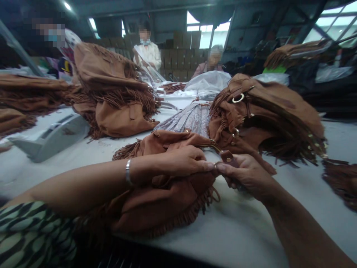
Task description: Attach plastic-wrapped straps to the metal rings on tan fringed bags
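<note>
A small metal ring (216, 163) is pinched between the fingertips of the left hand (182, 160) and the right hand (245, 175), where the two hands meet. Just above the right hand's fingers a brown strap tab (227, 157) with a rivet is seen, apparently joined to that ring. The fringed brown bag (156, 201) is pressed under the left hand and wrist, on the bench (245, 230).

The ring could be lost from so narrow a pinch if the two hands are pulled apart unevenly. Fringe strands lying just below the left hand's fingertips could be caught in the ring. The bag, heaped loosely near the bench edge, could be dragged towards the person by a hard pull.

The left forearm is laid across the bag, palm down, fingers drawn together on the ring, a bracelet (128, 172) at the wrist. The right forearm is brought in from the lower right, its hand curled and closed on the ring and tab. Beyond the right hand, more fringed bags (267, 115) are piled.
</note>
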A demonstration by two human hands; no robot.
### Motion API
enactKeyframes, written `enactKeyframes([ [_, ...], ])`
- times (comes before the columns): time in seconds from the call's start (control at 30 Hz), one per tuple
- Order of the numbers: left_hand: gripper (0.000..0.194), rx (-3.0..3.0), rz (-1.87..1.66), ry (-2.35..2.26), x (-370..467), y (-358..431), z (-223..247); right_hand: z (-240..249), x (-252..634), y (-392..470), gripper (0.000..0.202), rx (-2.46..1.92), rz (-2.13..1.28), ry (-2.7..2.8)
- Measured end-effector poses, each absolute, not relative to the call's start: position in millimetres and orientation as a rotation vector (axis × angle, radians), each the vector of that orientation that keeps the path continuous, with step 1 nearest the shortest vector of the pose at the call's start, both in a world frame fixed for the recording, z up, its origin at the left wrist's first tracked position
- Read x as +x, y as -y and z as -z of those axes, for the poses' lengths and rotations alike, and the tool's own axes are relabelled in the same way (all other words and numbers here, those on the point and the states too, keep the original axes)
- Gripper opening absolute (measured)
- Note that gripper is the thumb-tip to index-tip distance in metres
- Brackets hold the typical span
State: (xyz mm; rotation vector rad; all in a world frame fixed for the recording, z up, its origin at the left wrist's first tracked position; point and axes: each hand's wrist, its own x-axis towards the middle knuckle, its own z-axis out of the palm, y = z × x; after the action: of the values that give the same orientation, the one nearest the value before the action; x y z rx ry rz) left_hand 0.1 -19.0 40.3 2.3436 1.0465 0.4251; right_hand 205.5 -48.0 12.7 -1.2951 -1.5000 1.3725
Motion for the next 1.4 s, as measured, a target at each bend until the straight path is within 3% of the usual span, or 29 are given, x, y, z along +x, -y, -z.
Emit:
enactKeyframes([
  [0.1, 0.032, 2.668, -0.433, -1.264, -15.1, 56.8, -66.2, -14.2, 207.6, 48.0, 0.043, -1.333, -1.395, 1.496],
  [0.2, 0.043, 2.945, -0.549, -1.323, -14.1, 102.7, -72.2, -15.2, 207.2, 49.0, 0.042, -1.325, -1.370, 1.485],
  [0.37, 0.061, 3.035, -0.590, -1.545, 19.5, 116.6, -21.7, -16.8, 203.8, 53.2, 0.040, -1.310, -1.416, 1.400],
  [0.5, 0.039, 2.982, -0.579, -1.574, 31.7, 86.2, -1.2, -17.5, 207.6, 54.4, 0.040, -1.293, -1.515, 1.391],
  [0.6, 0.026, 2.967, -0.363, -1.260, 22.6, 67.3, -17.7, -15.5, 209.6, 52.7, 0.041, -1.294, -1.532, 1.403],
  [0.73, 0.023, 2.838, -0.137, -0.926, 3.5, 52.2, -39.2, -10.8, 204.0, 50.9, 0.038, -1.260, -1.605, 1.344],
  [1.07, 0.021, 2.496, -0.430, -0.860, -3.3, 40.7, -14.3, -1.9, 194.3, 45.9, 0.042, -1.343, -1.612, 1.276],
  [1.4, 0.015, 2.629, -0.417, -0.685, -3.4, 42.5, -14.0, -3.5, 199.5, 53.3, 0.035, -1.310, -1.810, 1.274],
])
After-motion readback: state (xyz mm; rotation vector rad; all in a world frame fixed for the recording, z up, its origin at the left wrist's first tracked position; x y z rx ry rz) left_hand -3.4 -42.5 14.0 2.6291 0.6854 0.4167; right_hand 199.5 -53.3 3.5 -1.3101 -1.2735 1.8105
